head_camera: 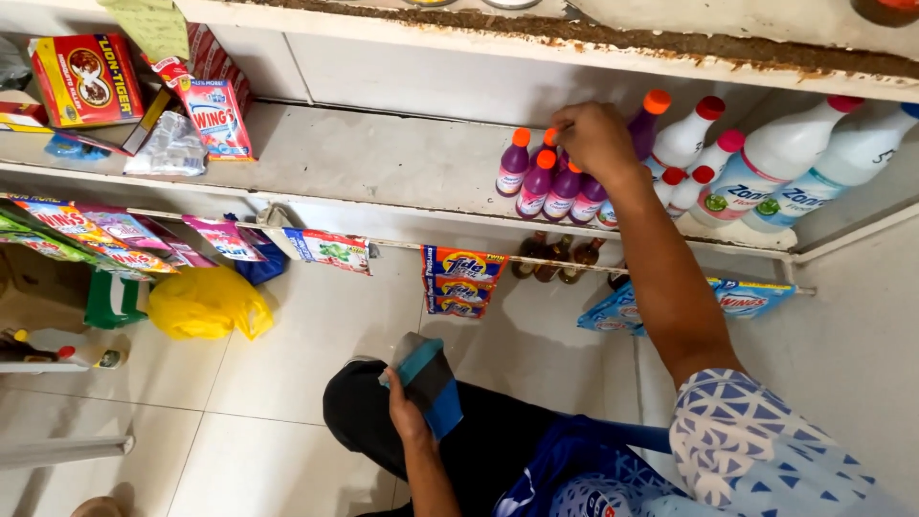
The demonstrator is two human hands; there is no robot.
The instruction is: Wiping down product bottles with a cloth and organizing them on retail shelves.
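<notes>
Orange caps top the small purple plastic bottles (541, 184) clustered near the front edge of the white shelf (364, 158); the right hand (595, 139), arm stretched up, closes its fingers on one cap in the back row. Tall white bottles with red caps (766, 158) crowd just beside; bare shelf opens leftward. Down low, the left hand (407, 412) grips a grey-and-blue folded cloth (433, 381).

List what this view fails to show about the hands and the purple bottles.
- Right hand: its fingertips are hidden by its own back, so which of the purple bottles it grips is unclear.
- Left hand: its palm is covered by the blue-grey sponge.
- White bottles: partly hidden by the forearm and the shelf edge above.
- Brown bottles: too small, behind the rail.
</notes>
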